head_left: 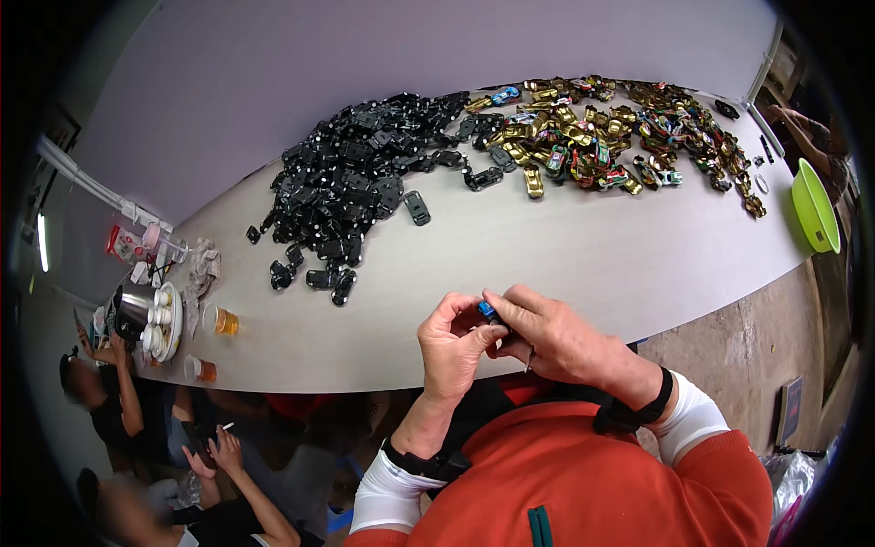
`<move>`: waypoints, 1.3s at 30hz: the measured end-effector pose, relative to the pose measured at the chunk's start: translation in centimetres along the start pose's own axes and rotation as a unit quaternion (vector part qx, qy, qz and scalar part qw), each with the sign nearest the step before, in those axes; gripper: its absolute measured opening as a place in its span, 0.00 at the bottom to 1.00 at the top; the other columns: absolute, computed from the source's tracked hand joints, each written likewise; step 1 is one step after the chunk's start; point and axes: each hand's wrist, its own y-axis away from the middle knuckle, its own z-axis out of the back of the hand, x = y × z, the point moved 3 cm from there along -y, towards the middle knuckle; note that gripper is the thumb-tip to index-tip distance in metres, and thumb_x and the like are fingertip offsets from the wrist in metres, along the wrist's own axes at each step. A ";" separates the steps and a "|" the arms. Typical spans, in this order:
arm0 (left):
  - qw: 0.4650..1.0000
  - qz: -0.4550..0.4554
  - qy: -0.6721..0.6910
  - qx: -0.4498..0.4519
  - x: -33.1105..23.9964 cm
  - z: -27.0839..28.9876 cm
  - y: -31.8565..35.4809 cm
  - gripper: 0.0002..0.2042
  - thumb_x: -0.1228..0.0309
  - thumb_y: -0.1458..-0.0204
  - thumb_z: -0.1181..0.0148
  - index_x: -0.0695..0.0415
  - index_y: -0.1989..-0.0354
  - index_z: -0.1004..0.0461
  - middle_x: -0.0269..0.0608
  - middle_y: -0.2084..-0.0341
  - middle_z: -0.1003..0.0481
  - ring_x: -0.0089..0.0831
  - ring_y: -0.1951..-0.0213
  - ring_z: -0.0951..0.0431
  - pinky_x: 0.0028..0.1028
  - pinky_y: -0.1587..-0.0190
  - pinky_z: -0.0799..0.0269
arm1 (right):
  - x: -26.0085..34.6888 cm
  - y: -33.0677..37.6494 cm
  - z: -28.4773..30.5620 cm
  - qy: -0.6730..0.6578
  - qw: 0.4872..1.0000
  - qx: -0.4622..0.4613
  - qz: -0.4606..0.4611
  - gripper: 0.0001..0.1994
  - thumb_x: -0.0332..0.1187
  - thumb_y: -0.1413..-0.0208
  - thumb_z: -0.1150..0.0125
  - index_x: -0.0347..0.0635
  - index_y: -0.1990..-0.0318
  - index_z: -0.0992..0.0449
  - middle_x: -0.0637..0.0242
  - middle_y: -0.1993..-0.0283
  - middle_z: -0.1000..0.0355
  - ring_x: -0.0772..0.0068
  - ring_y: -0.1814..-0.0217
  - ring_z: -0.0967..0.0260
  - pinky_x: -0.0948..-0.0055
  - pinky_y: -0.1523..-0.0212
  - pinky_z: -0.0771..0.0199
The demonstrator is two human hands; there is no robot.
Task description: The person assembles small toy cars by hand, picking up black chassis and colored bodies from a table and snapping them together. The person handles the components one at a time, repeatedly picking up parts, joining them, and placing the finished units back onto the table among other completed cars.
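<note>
Just past the table's near edge, in front of my body, both hands close round a small blue and black toy car (488, 311). My left hand (448, 354) pinches it from the left, thumb and fingers curled. My right hand (570, 342) presses against it from the right with its thumb and bent fingers. A thin pale tip shows below the right fingers; I cannot make out what it is. Much of the toy car is hidden by the fingers. Farther off lie a heap of black toy car chassis (351, 169) and a spread of gold and multicoloured toy cars (583, 137).
The pale table (547, 246) backs onto a wall. At its left end are a round tray (169, 346) with cups, a grey cloth (202, 273) and two cups of amber drink (223, 321). A green basin (814, 208) stands at the right end. Other people sit lower left.
</note>
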 end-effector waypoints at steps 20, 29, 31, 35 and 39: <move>0.971 0.161 0.172 -0.047 5.0 4.4 -3.1 0.07 0.69 0.47 0.45 0.59 0.65 0.32 0.40 0.75 0.28 0.23 0.86 0.35 0.17 0.87 0.42 | -7.3 1.6 -0.5 -0.124 0.949 0.028 -0.289 0.12 0.35 0.43 0.52 0.35 0.58 0.31 0.60 0.75 0.32 0.71 0.71 0.33 0.71 0.68 0.33; 0.959 0.187 0.211 -0.033 5.4 3.7 -3.2 0.06 0.74 0.50 0.42 0.58 0.66 0.32 0.39 0.75 0.29 0.20 0.85 0.36 0.16 0.87 0.43 | -5.6 1.0 -1.5 -0.287 0.909 0.032 -0.300 0.09 0.28 0.43 0.56 0.32 0.58 0.33 0.67 0.77 0.35 0.78 0.74 0.39 0.76 0.71 0.36; 0.959 0.181 0.214 -0.032 5.8 3.8 -3.3 0.06 0.74 0.50 0.42 0.57 0.67 0.32 0.39 0.75 0.28 0.20 0.86 0.36 0.16 0.87 0.43 | -5.8 1.0 -1.7 -0.294 0.911 0.034 -0.287 0.09 0.27 0.42 0.57 0.34 0.58 0.33 0.71 0.77 0.36 0.82 0.75 0.41 0.79 0.73 0.39; 0.961 0.182 0.204 -0.030 5.6 3.4 -3.2 0.05 0.74 0.50 0.42 0.56 0.67 0.32 0.39 0.75 0.28 0.19 0.86 0.36 0.16 0.88 0.43 | -5.9 1.0 -1.7 -0.294 0.920 0.012 -0.259 0.05 0.25 0.45 0.54 0.33 0.64 0.34 0.67 0.78 0.35 0.78 0.75 0.39 0.74 0.72 0.36; 0.977 0.128 0.163 -0.058 5.3 2.4 -3.1 0.04 0.74 0.47 0.46 0.57 0.66 0.34 0.42 0.76 0.29 0.18 0.88 0.37 0.15 0.88 0.44 | -6.6 1.0 -2.0 -0.241 0.938 -0.019 -0.247 0.04 0.24 0.46 0.54 0.34 0.65 0.34 0.68 0.79 0.37 0.79 0.76 0.41 0.76 0.73 0.37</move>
